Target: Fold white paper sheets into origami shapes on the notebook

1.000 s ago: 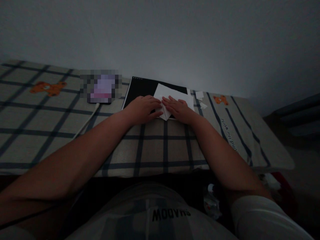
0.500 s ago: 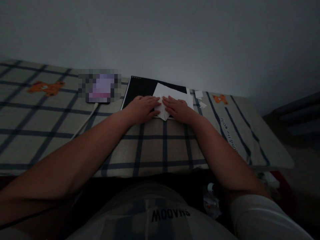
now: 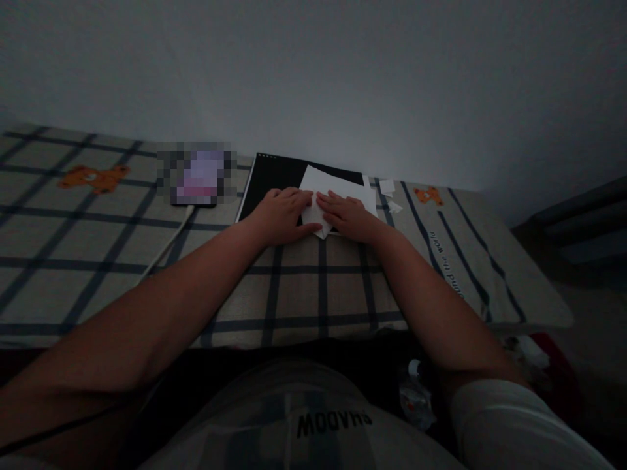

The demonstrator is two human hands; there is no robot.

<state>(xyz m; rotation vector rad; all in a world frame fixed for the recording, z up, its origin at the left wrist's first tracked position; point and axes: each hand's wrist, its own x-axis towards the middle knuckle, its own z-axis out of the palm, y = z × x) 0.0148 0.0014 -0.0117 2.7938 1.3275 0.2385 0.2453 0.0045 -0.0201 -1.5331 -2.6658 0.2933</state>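
Folding of white paper (image 3: 337, 185) on black mat (image 3: 274, 175), far centre of checked cloth (image 3: 294, 287). Left hand (image 3: 281, 212) and right hand (image 3: 347, 217) both flat, fingers stretched out, pressed down on the sheet, gripping nothing. Near flaps apparently already creased to a point; far part seemingly not yet folded. Small paper scraps (image 3: 390, 196) just right of the mat. Legible: "SHADOW", inverted, on shirt (image 3: 336, 421); cloth lettering (image 3: 447, 264) ending "the world", rest unclear.

Nearer us than the black mat (image 3: 272, 179), we find the checked table (image 3: 294, 294) open for a hand. Left of the mat a phone (image 3: 196, 179) and its white cable (image 3: 169, 241) lie in the way; just right of it, paper scraps (image 3: 392, 196); behind it, the wall (image 3: 313, 78).
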